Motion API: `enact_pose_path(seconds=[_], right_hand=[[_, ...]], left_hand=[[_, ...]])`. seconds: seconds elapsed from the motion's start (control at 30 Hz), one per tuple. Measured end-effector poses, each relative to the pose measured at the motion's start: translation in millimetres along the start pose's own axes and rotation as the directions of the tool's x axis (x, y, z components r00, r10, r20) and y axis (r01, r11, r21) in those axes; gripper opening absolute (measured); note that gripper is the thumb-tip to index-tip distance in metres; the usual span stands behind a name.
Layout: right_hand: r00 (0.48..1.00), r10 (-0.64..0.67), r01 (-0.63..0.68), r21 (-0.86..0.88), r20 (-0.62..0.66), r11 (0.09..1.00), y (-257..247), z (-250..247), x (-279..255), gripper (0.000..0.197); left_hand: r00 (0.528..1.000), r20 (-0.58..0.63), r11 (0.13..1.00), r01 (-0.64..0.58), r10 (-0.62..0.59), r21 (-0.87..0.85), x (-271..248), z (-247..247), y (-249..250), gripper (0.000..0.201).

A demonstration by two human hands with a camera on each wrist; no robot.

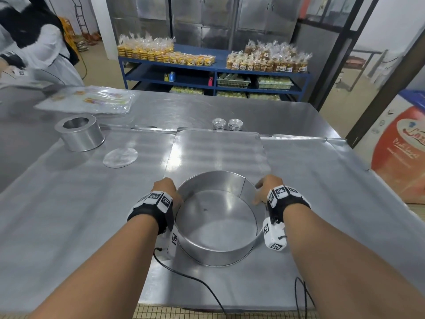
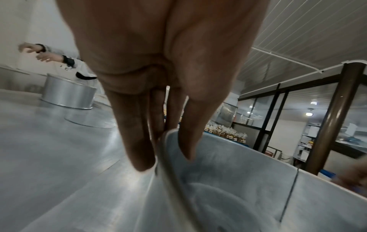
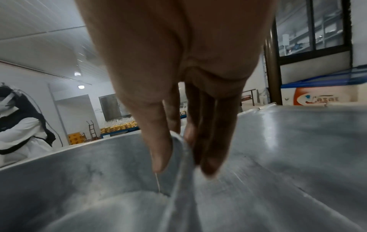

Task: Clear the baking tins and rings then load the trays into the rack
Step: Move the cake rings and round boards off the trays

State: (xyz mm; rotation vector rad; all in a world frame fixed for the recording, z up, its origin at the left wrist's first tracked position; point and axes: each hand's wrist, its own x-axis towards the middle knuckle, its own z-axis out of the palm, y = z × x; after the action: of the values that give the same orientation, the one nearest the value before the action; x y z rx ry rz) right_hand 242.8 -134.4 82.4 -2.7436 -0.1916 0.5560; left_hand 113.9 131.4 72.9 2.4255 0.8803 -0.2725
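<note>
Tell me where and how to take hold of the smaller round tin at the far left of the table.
Grip the smaller round tin by its outer wall, from above, with fingers spread on opposite sides. It stands upright on a tray, with tall, straight walls, and nothing touches it. Its top looks partly closed around a central hole, so a rim pinch like the one on the large ring seems less suited.

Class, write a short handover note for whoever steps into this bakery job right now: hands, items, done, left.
Left hand and right hand each pinch the rim of the big ring, thumbs inside; it stands on the middle tray.
Tall tin and a flat disc sit on the left tray; small cups are behind.
Done: nothing visibly cleared.
Left: clear the ring, tin, disc and cups, then rack the trays.
</note>
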Motion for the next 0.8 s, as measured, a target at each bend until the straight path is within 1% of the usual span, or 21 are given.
enact_pose_path(seconds=[0.07,0.1,0.2,0.27,0.33,0.43,0.5,0.53,0.63,0.7,0.77,0.8], right_hand=[[0.997,0.011,-0.012,0.007,0.081,1.000,7,1,-2,0.035],[0.995,0.006,-0.008,0.014,0.098,1.000,10,2,-2,0.030],[0.994,0.000,-0.007,0.058,0.111,0.998,15,3,1,0.027],[0.993,-0.017,0.005,0.106,0.121,0.994,18,2,2,0.027],[0.992,-0.040,0.022,0.153,0.120,0.988,21,1,1,0.023],[0.994,-0.034,0.002,0.291,0.103,0.957,24,1,-4,0.015],[0.996,0.005,-0.046,0.437,0.094,0.898,22,2,-12,0.014],[0.995,0.039,-0.080,0.511,0.090,0.856,20,2,-17,0.012],[0.993,0.100,-0.121,0.680,0.070,0.723,14,2,-27,0.009],[0.989,0.142,-0.133,0.745,0.052,0.654,10,5,-28,0.011],[0.988,0.156,-0.105,0.774,0.008,0.624,8,10,-25,0.015],[0.986,0.168,-0.097,0.800,-0.004,0.592,5,11,-27,0.013]], left_hand=[[0.997,0.071,0.999,0.018,-0.021,0.048,2,4,-4,0.019],[0.996,0.089,0.997,0.023,-0.030,0.075,1,5,-4,0.022],[0.993,0.110,0.994,0.025,-0.036,0.105,4,6,-5,0.017],[0.991,0.130,0.994,0.026,-0.040,0.104,4,3,-5,0.016],[0.991,0.125,0.997,0.028,-0.038,0.079,6,0,-4,0.011],[0.993,0.114,0.999,0.038,-0.039,0.007,7,-6,-3,0.011],[0.995,0.090,0.997,0.045,-0.040,-0.055,14,-7,-5,0.013],[0.997,0.076,0.994,0.042,-0.035,-0.102,18,-9,-5,0.014],[0.999,0.019,0.971,0.032,-0.028,-0.236,32,-11,-5,0.019],[1.000,-0.009,0.943,0.023,-0.028,-0.332,51,-5,-7,0.025],[0.998,-0.052,0.911,0.014,-0.039,-0.411,43,-8,4,0.022],[0.996,-0.066,0.888,0.022,-0.059,-0.460,43,-6,8,0.020]])
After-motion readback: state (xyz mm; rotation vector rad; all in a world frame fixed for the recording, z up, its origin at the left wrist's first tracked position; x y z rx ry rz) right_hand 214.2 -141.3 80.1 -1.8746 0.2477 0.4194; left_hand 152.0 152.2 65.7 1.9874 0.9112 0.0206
